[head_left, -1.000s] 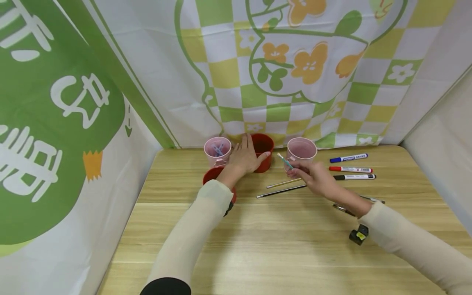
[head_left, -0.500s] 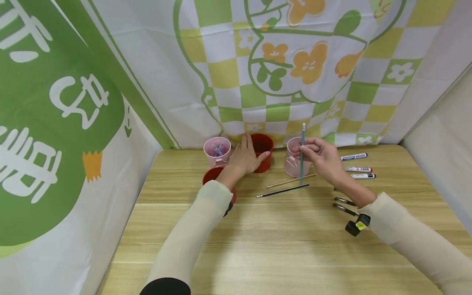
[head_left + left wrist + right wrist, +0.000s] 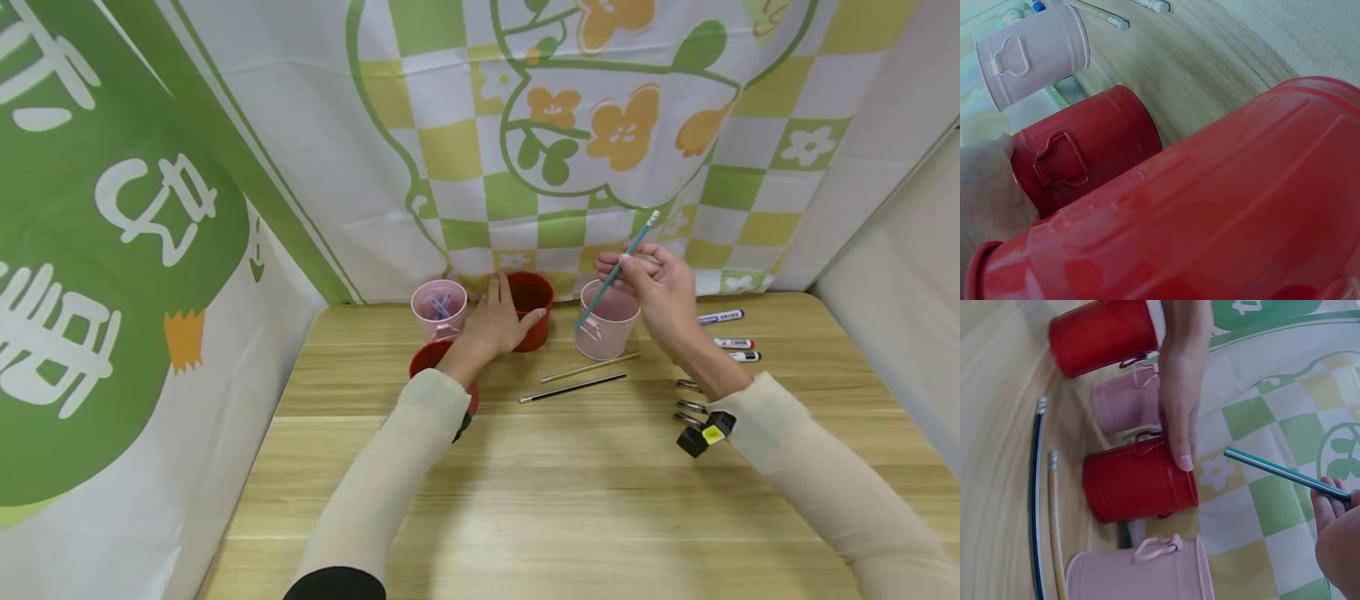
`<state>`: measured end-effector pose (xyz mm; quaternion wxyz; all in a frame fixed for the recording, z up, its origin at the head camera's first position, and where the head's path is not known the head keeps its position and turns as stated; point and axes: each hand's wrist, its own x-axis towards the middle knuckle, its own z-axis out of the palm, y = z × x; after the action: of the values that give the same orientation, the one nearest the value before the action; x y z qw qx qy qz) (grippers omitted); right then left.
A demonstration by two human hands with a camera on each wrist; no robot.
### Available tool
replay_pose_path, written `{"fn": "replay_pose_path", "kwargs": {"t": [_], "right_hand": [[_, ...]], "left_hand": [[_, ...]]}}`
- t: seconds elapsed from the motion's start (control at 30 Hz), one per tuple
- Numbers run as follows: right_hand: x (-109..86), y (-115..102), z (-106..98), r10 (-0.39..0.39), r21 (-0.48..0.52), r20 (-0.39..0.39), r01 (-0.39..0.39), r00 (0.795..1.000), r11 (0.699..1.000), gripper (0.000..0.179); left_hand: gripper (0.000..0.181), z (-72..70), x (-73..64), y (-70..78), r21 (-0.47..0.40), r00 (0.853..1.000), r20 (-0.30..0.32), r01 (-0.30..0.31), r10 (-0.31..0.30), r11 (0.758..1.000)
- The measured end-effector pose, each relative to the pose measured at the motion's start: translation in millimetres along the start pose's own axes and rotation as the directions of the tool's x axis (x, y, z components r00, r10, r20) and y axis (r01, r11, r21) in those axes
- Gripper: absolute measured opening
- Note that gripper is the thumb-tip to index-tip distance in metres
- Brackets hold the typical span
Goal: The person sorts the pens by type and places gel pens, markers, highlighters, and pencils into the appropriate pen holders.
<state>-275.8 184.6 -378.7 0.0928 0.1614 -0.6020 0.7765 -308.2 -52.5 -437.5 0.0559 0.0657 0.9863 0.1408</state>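
Observation:
My right hand (image 3: 663,287) pinches a teal pencil (image 3: 600,294) between thumb and fingers. The pencil slants, its white eraser end up and its lower end in front of the right pink bucket (image 3: 609,337). In the right wrist view the pencil (image 3: 1272,469) has a flat, unsharpened end. My left hand (image 3: 495,321) rests on the rim of the rear red bucket (image 3: 534,335), its fingers straight and the thumb apart. The front red bucket (image 3: 427,358) stands partly under my left wrist. Behind it is the left pink bucket (image 3: 430,323), which holds pale blue sticks (image 3: 442,307).
A gold pencil (image 3: 588,367) and a black pencil (image 3: 573,388) lie before the buckets. To the right lie blue (image 3: 722,317), red (image 3: 735,343) and black (image 3: 746,357) capped markers. Dark pens (image 3: 692,407) are partly hidden by my right forearm. A patterned cloth (image 3: 525,200) hangs behind.
My right hand has lifted the teal pencil higher and turned it upright, then tilted it with the eraser end to the right. My left hand has stayed on the red bucket.

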Motion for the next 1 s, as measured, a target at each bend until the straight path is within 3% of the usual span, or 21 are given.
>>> {"fn": "replay_pose_path", "kwargs": {"t": [0.2,0.43,0.77,1.0], "right_hand": [[10.6,3.9,9.7,-0.017,0.161,-0.071,0.028,0.997,0.987,0.021],[21.9,13.0,18.0,-0.025,0.274,-0.148,0.065,0.989,0.96,0.024],[28.9,23.0,29.3,-0.017,0.297,-0.187,0.073,0.982,0.952,0.017],[34.7,28.5,34.7,-0.042,0.207,-0.209,0.087,0.977,0.974,0.033]], "left_hand": [[0.101,2.8,-0.4,-1.3,-0.054,0.999,-0.034,-0.029,0.027,0.998],[0.101,5.1,-0.4,-2.6,-0.095,0.998,-0.04,-0.045,0.041,0.994],[0.099,5.1,1.1,-2.3,-0.084,0.998,-0.023,-0.057,0.055,0.995],[0.097,5.2,1.7,-1.7,-0.086,0.998,-0.037,-0.062,0.059,0.994]]}}
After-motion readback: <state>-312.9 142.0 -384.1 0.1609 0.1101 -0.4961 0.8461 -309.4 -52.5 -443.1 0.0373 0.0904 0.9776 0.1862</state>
